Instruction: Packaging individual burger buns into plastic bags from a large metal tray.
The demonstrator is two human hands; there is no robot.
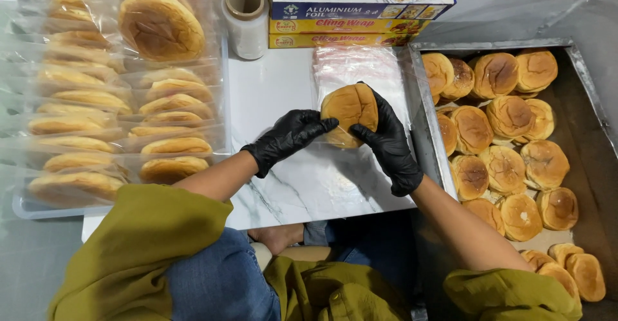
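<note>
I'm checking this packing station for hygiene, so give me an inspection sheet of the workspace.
Surface: white marble-patterned board, bare part visible.
Job's things: round golden-brown bun over a stack of clear plastic bags.
Clutter: metal tray of unwrapped buns at right; bagged buns in a clear tray at left; roll of clear film; stacked foil and wrap boxes.
Grippers: black-gloved left hand touches the bun; black-gloved right hand grips it.
Cables: nothing seen.
Surroundings: grey floor.
</note>
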